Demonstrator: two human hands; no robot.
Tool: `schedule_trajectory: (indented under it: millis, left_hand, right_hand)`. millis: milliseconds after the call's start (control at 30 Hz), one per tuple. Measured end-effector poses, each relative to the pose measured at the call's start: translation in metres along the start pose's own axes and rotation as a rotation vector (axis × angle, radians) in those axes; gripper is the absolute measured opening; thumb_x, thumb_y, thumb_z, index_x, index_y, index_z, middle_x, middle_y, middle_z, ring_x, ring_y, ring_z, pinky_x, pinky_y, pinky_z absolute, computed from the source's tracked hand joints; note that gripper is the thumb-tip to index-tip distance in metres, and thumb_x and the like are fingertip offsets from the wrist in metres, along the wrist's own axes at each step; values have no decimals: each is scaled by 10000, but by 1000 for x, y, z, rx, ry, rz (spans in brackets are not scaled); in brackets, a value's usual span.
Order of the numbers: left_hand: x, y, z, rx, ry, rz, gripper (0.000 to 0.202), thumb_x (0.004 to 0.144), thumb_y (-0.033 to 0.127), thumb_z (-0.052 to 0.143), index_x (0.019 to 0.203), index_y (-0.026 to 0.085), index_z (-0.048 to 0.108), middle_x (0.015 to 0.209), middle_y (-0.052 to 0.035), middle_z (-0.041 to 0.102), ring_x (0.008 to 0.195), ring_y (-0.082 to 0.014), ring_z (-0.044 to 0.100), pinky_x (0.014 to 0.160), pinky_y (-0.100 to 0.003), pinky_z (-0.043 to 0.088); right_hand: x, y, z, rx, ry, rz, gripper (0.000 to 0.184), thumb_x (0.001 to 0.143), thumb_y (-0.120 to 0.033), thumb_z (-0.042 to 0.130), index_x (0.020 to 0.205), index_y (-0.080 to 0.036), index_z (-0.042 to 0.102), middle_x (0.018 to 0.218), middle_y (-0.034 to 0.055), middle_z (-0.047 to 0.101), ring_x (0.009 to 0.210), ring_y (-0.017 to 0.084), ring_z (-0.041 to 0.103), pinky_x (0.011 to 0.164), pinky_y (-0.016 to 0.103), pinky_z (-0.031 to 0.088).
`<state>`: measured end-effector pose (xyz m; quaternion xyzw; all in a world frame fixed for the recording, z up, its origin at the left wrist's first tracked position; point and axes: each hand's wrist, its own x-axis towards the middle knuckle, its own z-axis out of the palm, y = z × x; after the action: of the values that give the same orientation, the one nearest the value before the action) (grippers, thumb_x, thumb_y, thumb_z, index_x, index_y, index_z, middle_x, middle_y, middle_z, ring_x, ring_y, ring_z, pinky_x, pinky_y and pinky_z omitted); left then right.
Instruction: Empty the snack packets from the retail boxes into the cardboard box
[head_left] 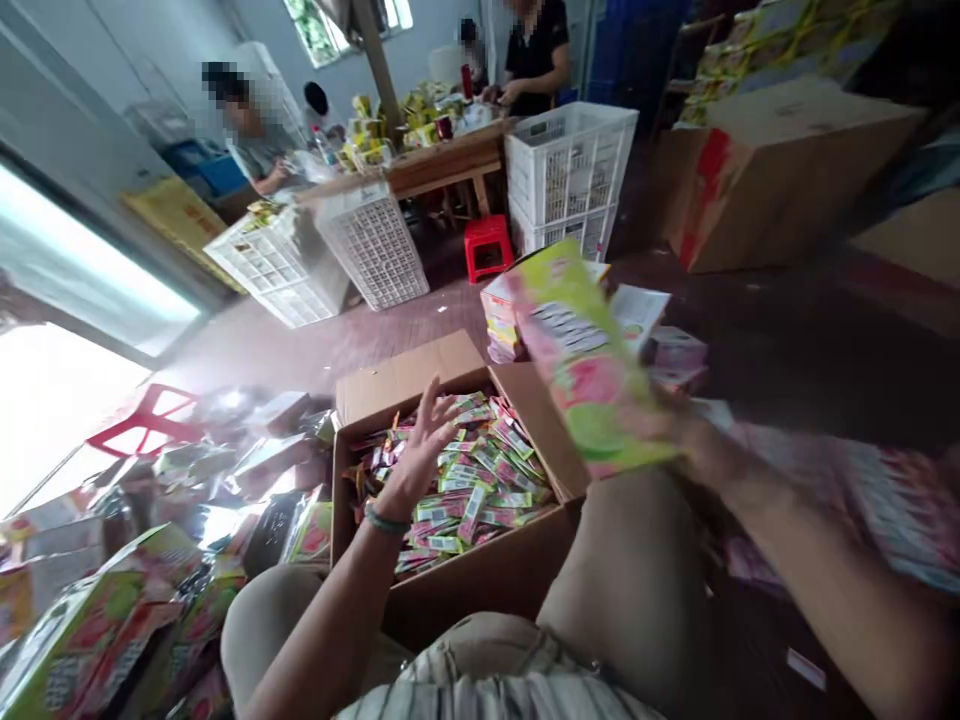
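Observation:
My right hand point(679, 435) grips the lower right end of a pink-and-green printed carton point(592, 375), held tilted above my right knee and blurred by motion. Over the open cardboard box point(405, 375) between my legs hangs my left hand point(424, 445), fingers spread and holding nothing. Small pink-and-green sachets point(480, 485) fill that box in a loose heap. Behind the raised carton, more printed cartons point(502, 320) stand on the floor.
Many printed cartons point(165, 570) lie piled at my left, near a red plastic chair point(150, 420). Ahead are white crates point(570, 165), a red stool point(487, 248) and a wooden table point(442, 172) with people around it. A large cardboard box point(787, 180) stands at right.

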<state>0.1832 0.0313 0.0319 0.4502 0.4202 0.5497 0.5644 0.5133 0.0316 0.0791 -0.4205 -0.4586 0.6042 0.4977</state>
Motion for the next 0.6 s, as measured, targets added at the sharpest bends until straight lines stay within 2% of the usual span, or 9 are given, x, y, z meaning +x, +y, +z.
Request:
schedule_trajectory:
  millis: [67,100,133,200,300,367,433,500,600]
  left_hand:
    - [-6,3,7,-151,-42,71,1013,667,580,895,1538,280,473,1527,-141,555,1449,-367,479,1179,-487,406]
    - [-12,5,5,-224,-19,86,967,681,573,876,1515,254,503,1491,-143,588,1433,-374,497,1167,-485,428]
    - [-20,6,0,-285,30,91,902,693,548,858,1477,234,543,1440,-141,630,1406,-378,525,1146,-480,454]
    - [-37,7,-18,-352,159,91,772,704,452,825,1407,225,602,1335,-118,696,1336,-375,587,1101,-463,499]
    - [-60,4,-50,-376,295,88,715,642,283,799,1336,227,638,1187,-82,752,1218,-357,665,1028,-438,546]
    - [-70,-3,-66,-403,340,25,674,601,227,798,1262,203,667,1065,-74,770,1136,-352,701,980,-432,565]
    - [-77,-13,-75,-453,378,-98,557,575,242,819,1116,168,707,913,-71,764,1064,-357,722,931,-431,580]
    - [-81,-22,-80,-511,450,-209,397,570,331,840,905,161,711,759,-56,724,988,-356,733,880,-423,590]
    - [-83,-31,-87,-545,605,-206,321,530,383,850,677,205,628,599,0,634,824,-297,731,798,-367,592]
  right_hand:
    - [6,5,63,-18,-312,64,752,615,-251,856,1345,-322,691,1143,25,747,1013,259,681,900,362,551]
    - [8,14,90,-7,-429,129,847,652,-262,844,1461,-337,605,1212,26,735,1058,269,676,934,379,544]
    - [10,27,113,7,-524,199,917,673,-272,844,1531,-350,529,1276,32,718,1098,280,669,961,399,535]
    - [17,62,147,44,-645,298,1001,685,-321,880,1584,-374,444,1380,44,674,1186,292,641,1025,427,503]
    - [32,114,173,142,-659,356,959,694,-574,895,1537,-353,494,1391,60,668,1240,277,619,1065,408,465]
    - [44,137,183,220,-590,422,862,740,-746,786,1447,-302,569,1235,78,740,1115,273,675,957,388,507]
    - [55,148,194,262,-536,487,753,804,-796,682,1324,-252,637,1038,83,780,923,269,711,810,368,531]
    - [62,150,205,311,-543,545,682,864,-789,604,1214,-208,678,929,92,779,823,272,717,759,375,543]
    - [66,146,218,410,-579,598,663,923,-783,502,1089,-174,706,871,112,768,816,293,729,777,419,572]
